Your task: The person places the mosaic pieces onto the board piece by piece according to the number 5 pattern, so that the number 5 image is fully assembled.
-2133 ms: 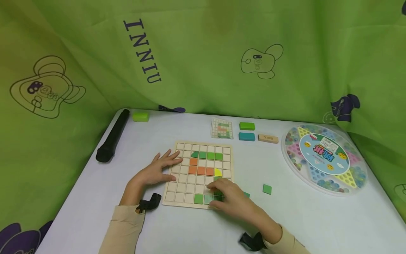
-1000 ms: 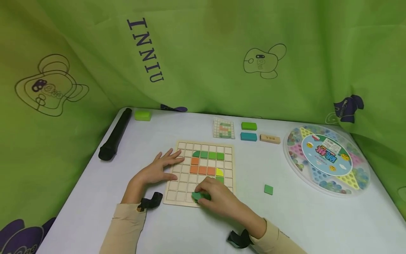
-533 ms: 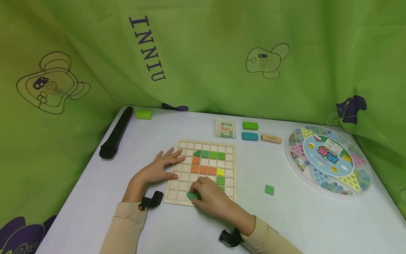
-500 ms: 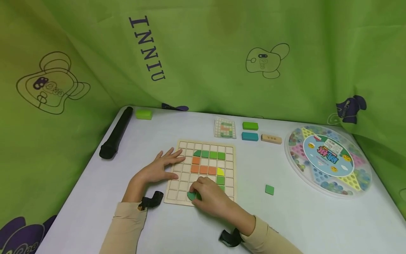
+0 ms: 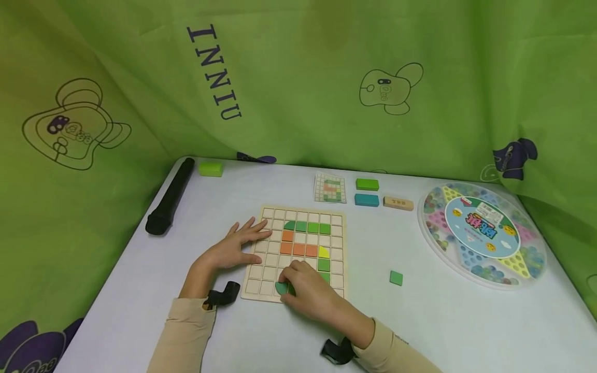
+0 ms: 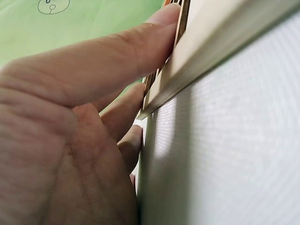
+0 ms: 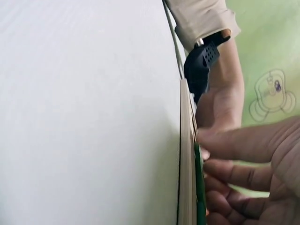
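A wooden grid board point(image 5: 261, 287) lies on the table with orange, yellow and green tiles set in its cells. My left hand point(image 5: 231, 249) rests on its left edge, fingers spread; in the left wrist view the thumb point(image 6: 117, 58) touches the frame. My right hand point(image 5: 305, 287) is bent over the bottom row, pinching a dark green tile with a rounded corner point(image 5: 281, 288) between thumb and fingers. It sits at the cell left of the other green tiles there, which the hand mostly covers. The right wrist view has green tiles point(image 7: 200, 187) along the board's edge, under the fingertips.
A loose green square tile point(image 5: 396, 278) lies right of the board. Behind stand a pattern card point(image 5: 329, 188), green point(image 5: 367, 184) and teal point(image 5: 366, 200) blocks and a wooden block point(image 5: 398, 203). A round marble game box point(image 5: 482, 233) is at right, a black microphone point(image 5: 170, 197) at left.
My right hand has moved left along the bottom row with the dark green tile, and the tile beside the board's right edge is gone from there. The left hand has stayed put.
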Motion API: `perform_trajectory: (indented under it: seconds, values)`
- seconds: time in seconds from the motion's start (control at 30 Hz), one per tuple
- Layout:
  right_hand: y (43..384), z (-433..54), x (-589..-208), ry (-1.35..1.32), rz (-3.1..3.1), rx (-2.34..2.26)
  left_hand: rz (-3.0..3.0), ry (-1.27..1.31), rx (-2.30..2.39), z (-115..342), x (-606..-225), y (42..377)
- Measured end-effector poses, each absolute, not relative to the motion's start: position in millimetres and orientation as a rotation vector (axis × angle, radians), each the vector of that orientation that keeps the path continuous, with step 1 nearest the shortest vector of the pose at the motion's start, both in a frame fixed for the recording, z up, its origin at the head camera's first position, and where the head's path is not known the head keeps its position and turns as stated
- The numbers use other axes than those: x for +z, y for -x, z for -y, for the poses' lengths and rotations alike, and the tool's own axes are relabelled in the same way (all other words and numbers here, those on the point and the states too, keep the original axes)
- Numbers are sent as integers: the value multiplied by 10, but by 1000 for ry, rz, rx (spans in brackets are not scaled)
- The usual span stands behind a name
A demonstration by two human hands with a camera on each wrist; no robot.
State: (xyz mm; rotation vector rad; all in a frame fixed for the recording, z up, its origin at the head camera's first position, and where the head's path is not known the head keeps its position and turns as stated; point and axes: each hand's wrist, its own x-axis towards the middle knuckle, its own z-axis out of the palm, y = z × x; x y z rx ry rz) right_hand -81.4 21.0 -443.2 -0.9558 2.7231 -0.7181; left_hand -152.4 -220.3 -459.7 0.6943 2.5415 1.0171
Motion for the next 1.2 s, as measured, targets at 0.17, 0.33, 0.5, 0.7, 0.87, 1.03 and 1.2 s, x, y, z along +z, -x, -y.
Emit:
perform_trajectory:
  seconds: [0.17, 0.33, 0.5, 0.7, 0.87, 1.03, 1.2]
  values:
    - [839, -420, -4346, 896, -2670, -905, -2544, -701, 1015, 2204, -4580, 1521]
    - [868, -962, -4299, 855, -2732, -1102, -2540, -702, 1023, 2201, -4558, 1523]
    - [856, -1663, -4374, 700, -2876, -1092, -2542, -699, 1016, 2214, -4550, 1530]
    - [796, -2275, -4469, 478, -2854, -1043, -2549, -691, 1012, 2244, -4573, 1526]
    - [780, -2424, -4520, 408, -2893, -939, -2549, -686, 1027, 2248, -4615, 1504]
    - [811, -2324, -4506, 469, -2874, -1030, -2546, -689, 1031, 2215, -4620, 1503]
    - [869, -1986, -4470, 663, -2682, -1298, -2544, -695, 1023, 2202, -4626, 1520]
